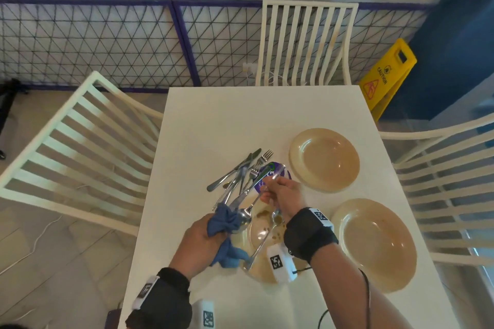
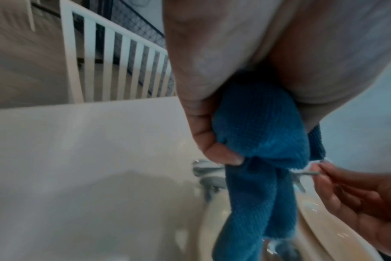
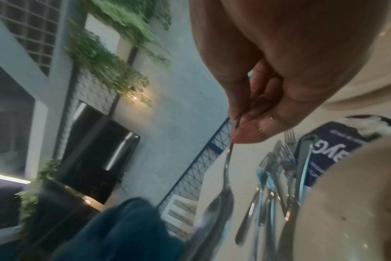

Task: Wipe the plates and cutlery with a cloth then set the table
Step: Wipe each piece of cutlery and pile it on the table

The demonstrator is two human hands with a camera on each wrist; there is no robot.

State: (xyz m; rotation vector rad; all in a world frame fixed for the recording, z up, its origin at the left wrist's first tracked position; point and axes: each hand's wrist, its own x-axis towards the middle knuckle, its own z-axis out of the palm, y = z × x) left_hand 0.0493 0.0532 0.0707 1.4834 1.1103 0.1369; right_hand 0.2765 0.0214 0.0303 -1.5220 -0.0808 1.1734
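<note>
While the left hand (image 1: 199, 235) grips a crumpled blue cloth (image 1: 226, 219), right-hand fingers (image 1: 270, 189) pinch a steel spoon (image 1: 247, 212) above the soiled beige plate (image 1: 263, 243).

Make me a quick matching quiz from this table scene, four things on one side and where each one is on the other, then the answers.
Things:
1. blue knitted cloth
2. silver metal spoon
3. stained beige round plate
4. loose pile of metal cutlery

Places:
A. under both hands
B. bunched in the left hand
C. on the table, beyond the hands
D. pinched by the right hand

Pairs: 1-B, 2-D, 3-A, 4-C
</note>
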